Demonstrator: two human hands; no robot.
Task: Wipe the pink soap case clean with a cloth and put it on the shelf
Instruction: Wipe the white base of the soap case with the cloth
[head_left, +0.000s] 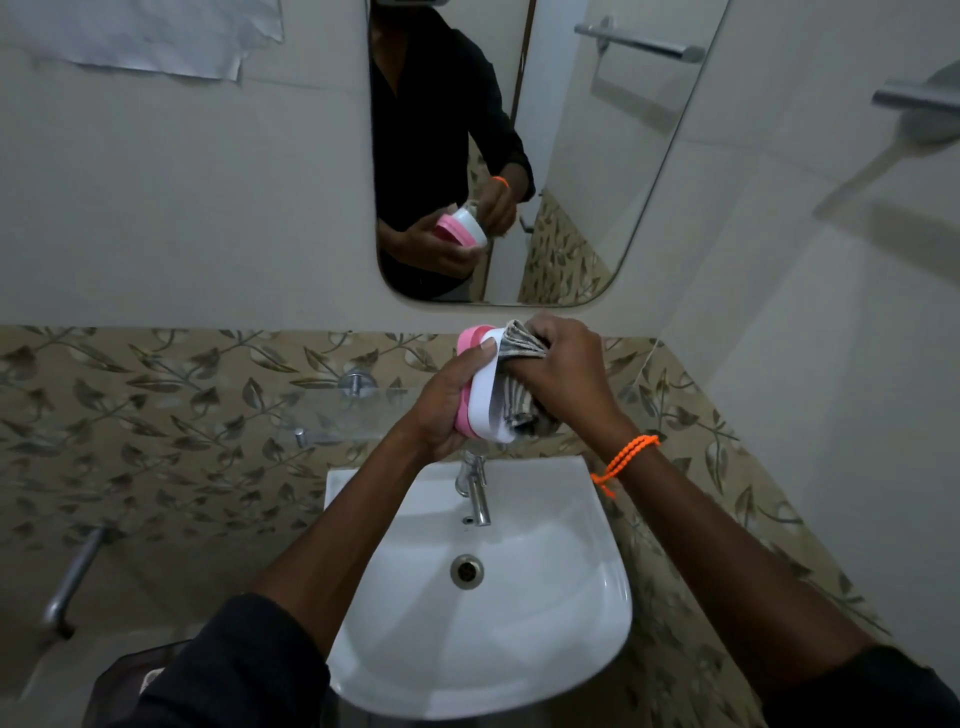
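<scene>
Pale wall tiles rise above a band of leaf-patterned tiles, and below us sits a white sink with a chrome tap at its back edge. We hold both hands up over the sink, in front of the lower edge of the mirror.

Our left hand grips the pink soap case, thumb across its white side and fingers curled round behind it; the case stands on edge, its pink part turned away from us and its white part facing the other hand. Our right hand is curled round a bunched, striped grey cloth and presses it against the open side of the case. An orange beaded cord circles the right wrist.

Behind the hands, a glass shelf on chrome pegs runs along the patterned tiles, just above the sink. We see the case and both hands again in the mirror, along with a dark shirt. A chrome towel bar juts from the right wall, and a torn sheet of paper is stuck at the upper left.
</scene>
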